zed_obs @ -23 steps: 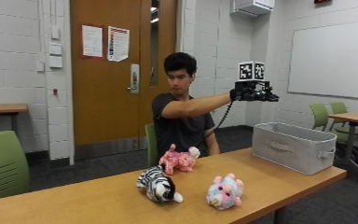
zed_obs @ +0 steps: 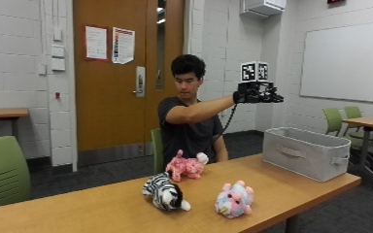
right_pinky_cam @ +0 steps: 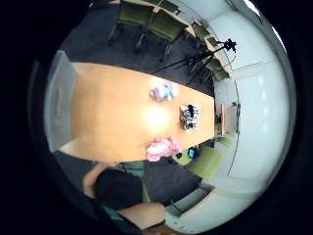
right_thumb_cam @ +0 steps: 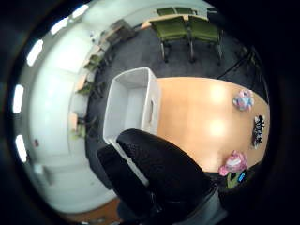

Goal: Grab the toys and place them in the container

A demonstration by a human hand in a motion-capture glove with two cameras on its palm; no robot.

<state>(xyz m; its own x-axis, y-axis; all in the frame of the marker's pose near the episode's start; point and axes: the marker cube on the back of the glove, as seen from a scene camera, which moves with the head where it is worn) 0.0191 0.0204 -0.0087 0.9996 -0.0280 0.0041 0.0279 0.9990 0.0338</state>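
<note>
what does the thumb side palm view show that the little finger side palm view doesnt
Only the thumb side palm view shows the gloved right hand, its black fingers reaching over one end of the container, and it looks down into the container, where no toy is visible.

Only the little finger side palm view shows the person's dark shirt and bare arm beside the table, plus a tripod on the floor.

Both show the wooden table, the container at one end, and three toys lying on the table: the pink toy, the striped black and white toy and the pastel toy.
</note>
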